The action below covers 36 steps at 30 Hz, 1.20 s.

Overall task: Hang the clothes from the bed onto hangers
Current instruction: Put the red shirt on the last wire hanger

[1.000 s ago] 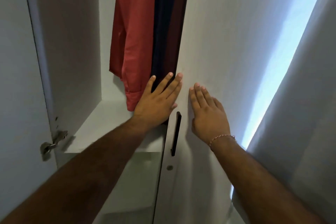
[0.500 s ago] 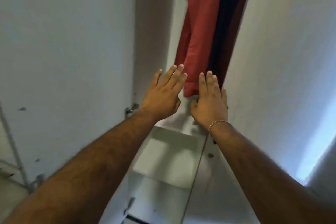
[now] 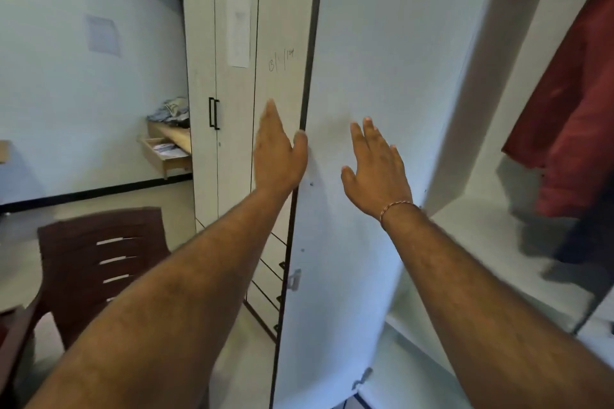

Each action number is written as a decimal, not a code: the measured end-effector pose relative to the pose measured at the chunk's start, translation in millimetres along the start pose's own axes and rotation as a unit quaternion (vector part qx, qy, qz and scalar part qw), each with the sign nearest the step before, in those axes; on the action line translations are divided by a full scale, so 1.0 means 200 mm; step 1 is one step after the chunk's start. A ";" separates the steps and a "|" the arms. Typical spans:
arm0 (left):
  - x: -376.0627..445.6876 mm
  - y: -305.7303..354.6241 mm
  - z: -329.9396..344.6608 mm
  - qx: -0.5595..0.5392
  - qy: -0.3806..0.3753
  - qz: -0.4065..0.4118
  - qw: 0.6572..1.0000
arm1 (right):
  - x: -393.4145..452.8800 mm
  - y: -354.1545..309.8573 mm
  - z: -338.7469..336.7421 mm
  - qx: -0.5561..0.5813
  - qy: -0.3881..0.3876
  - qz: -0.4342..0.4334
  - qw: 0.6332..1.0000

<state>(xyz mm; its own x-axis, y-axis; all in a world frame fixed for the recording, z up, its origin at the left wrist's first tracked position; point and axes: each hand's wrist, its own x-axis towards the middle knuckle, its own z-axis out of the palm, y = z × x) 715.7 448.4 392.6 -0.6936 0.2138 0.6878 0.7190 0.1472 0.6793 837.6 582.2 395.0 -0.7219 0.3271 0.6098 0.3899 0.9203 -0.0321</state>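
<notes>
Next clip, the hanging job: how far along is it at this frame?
Done: a red shirt already hangs inside the open wardrobe, with a darker garment below and behind it. In hand: nothing; the left hand lies open along the edge of the open door, and the right hand is open against its inner face. Left: cannot tell, since the bed is out of view.

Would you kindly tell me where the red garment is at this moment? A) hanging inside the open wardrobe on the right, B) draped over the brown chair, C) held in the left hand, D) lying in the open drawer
A: the red garment hangs inside the open wardrobe at the right, while both hands are empty with straight fingers.
</notes>
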 end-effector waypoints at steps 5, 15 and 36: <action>0.00 0.03 -0.03 -0.308 -0.146 -0.121 0.932 | -0.01 -0.08 0.00 -0.015 0.098 -0.046 0.994; -0.23 0.42 0.21 -0.345 -0.351 0.010 0.871 | -0.30 0.31 -0.57 -0.260 0.288 -0.231 0.892; -0.59 1.24 1.45 0.292 -0.400 0.335 0.802 | -0.66 1.57 -0.86 -0.423 -0.152 0.201 0.870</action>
<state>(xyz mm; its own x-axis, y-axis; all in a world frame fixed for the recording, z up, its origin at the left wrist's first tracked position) 988.6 739.3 406.4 -0.0599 0.9503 0.3055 0.9785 0.1164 -0.1702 1154.5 790.5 440.9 -0.4974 0.7466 0.4418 0.8343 0.2723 0.4793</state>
